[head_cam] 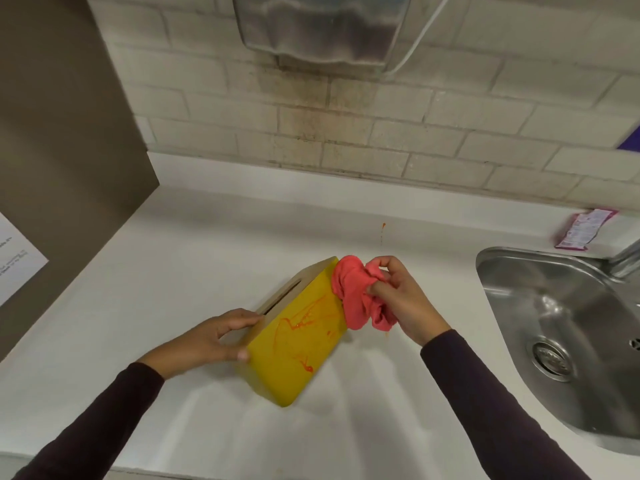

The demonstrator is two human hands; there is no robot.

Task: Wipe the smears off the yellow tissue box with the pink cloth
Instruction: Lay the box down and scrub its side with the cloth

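Steadying yellow tissue box point(294, 344), frame centre: left hand point(211, 337) curled round slot end | pink cloth point(356, 296), limp: right hand point(401, 299) pinching it | box rigid, likely light; orange smears point(301, 323) slick.

Nothing here that I am managing to read.
I am seeing grey printed lines on the white paper sheet point(19, 252) at the left edge and small print on the pink packet point(583, 229) behind the sink point(512, 263), but both are coming through too blurred to read.

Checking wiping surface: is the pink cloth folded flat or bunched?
Bunched: pink cloth hangs crumpled from the right hand, at the yellow tissue box.
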